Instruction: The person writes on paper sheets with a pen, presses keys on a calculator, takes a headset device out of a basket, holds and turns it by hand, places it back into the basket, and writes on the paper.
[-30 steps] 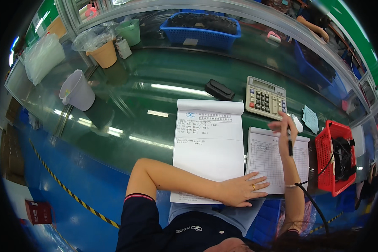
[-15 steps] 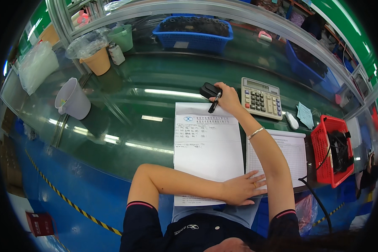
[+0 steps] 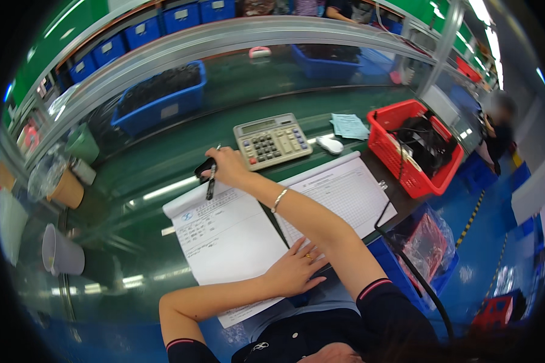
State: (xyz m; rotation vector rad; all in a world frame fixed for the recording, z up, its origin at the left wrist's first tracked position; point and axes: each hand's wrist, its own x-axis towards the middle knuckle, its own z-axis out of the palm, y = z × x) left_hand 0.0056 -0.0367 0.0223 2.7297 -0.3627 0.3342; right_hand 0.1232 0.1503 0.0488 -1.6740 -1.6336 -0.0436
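My right hand (image 3: 229, 166) is at the top edge of a handwritten, letterheaded paper pad (image 3: 224, 236), with its fingers closed on a black pen (image 3: 210, 187). A small black rounded object (image 3: 204, 168) sits against those fingertips; its kind is unclear. My left hand (image 3: 293, 269) lies flat with fingers spread, over the lower right of the pad and the lower edge of a gridded form (image 3: 336, 193). My right forearm crosses above this form. A beige calculator (image 3: 272, 142) stands just beyond my right hand.
To the right are a white computer mouse (image 3: 330, 144), light blue paper slips (image 3: 349, 126) and a red basket (image 3: 384, 148) with black cables. A blue bin (image 3: 163, 106) of black parts stands at the back. Buckets, including a pale one (image 3: 63, 251), are on the left.
The view has turned to the right, so the table's things appear farther left and tilted. My right hand stays by the black object with the pen; my left hand still rests on the papers.
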